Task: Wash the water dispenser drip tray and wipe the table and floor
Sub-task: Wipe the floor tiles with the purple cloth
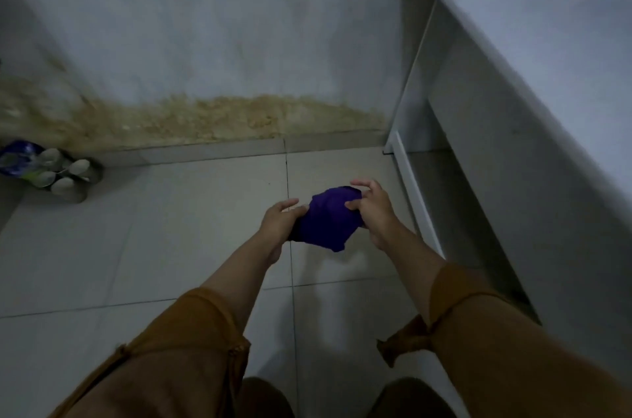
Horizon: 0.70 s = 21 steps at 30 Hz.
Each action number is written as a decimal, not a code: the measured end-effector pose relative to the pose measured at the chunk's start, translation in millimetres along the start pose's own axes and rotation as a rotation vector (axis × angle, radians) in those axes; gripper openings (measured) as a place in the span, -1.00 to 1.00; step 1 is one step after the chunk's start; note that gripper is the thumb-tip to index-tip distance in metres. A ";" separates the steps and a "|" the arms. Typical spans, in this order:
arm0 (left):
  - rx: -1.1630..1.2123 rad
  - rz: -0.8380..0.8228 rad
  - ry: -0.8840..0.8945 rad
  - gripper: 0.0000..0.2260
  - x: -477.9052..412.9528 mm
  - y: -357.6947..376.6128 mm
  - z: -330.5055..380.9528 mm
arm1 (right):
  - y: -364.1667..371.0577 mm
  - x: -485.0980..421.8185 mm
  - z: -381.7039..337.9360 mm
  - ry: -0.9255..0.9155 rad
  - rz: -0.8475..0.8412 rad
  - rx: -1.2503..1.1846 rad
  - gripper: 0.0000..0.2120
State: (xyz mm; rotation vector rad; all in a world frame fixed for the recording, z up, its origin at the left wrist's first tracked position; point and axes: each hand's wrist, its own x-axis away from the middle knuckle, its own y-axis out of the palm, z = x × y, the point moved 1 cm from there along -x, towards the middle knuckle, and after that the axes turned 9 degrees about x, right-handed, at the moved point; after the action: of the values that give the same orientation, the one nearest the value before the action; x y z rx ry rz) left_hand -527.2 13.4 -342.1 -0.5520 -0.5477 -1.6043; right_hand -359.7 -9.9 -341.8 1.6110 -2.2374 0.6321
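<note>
Person is holding a bunched purple cloth (pixel 326 219) above the tiled floor (pixel 154 246). Left hand (pixel 278 222) is gripping one end, right hand (pixel 371 209) pinching the other. Soft, light, possibly damp; bunched ends are giving best purchase.

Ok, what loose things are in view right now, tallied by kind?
Purple cloth, held in both hands, left hand and right hand: 1
Cans in a cluster by the wall: 4 visible
Blue packet beside the cans: 1
Total: 6
</note>
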 end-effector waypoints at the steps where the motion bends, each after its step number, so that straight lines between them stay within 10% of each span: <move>1: 0.028 -0.003 -0.053 -0.67 -23.3 -2.0 -22.1 | 5.2 -20.1 23.8 -0.002 0.005 -0.005 -0.54; 7: 0.178 -0.124 -0.272 -0.66 -147.7 -3.3 -132.8 | 36.5 -125.8 143.4 -0.051 0.000 -0.019 -0.59; 14: -0.014 -0.083 0.070 -0.42 -235.0 -6.8 -192.7 | 63.1 -195.0 219.3 -0.143 -0.020 0.033 -0.65; 21: 0.160 -0.142 0.150 -0.60 -245.6 -10.7 -188.3 | 51.3 -201.3 219.1 -0.160 -0.125 -0.035 -0.71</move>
State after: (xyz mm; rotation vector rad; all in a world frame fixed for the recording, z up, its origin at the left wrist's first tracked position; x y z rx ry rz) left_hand -521.5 82.2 -644.0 -0.2752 -0.6072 -1.7026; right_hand -343.2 53.1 -636.6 1.8256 -2.2209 0.4423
